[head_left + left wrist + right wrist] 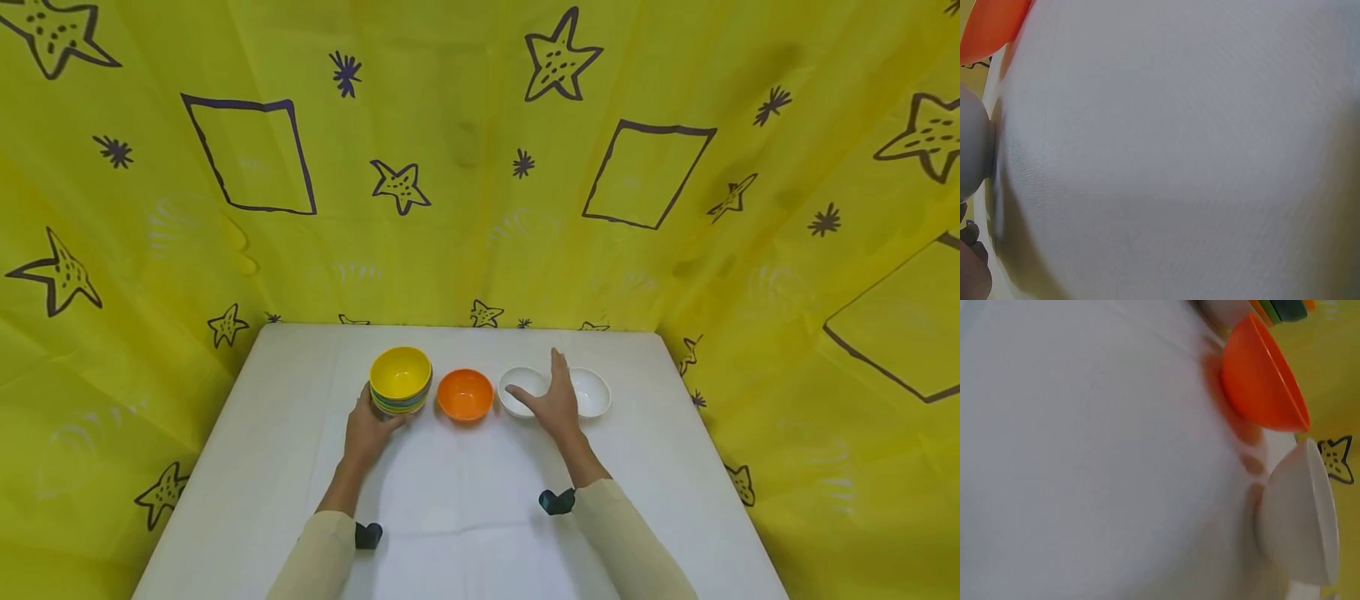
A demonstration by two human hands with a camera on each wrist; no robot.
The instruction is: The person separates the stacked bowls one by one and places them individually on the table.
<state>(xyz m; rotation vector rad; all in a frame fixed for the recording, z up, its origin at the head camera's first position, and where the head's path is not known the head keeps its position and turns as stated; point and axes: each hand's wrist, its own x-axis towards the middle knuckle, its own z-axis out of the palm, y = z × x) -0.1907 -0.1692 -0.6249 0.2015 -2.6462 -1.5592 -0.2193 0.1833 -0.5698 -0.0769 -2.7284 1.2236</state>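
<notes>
Got a bowl stack [401, 379] near the far edge of the tabletop [465, 508], a bit left of that edge's middle; pinched in the left hand [367, 429], can't tell if lifted. Also got an orange bowl [465, 396] about mid-edge, then a left white bowl [529, 379] and right white bowl [592, 393] toward the far right corner; spread wide at the right hand [555, 402] grip, holding nothing. Could topple the stack by squeezing unevenly; might also tip a white bowl by pressing on its rim.
</notes>
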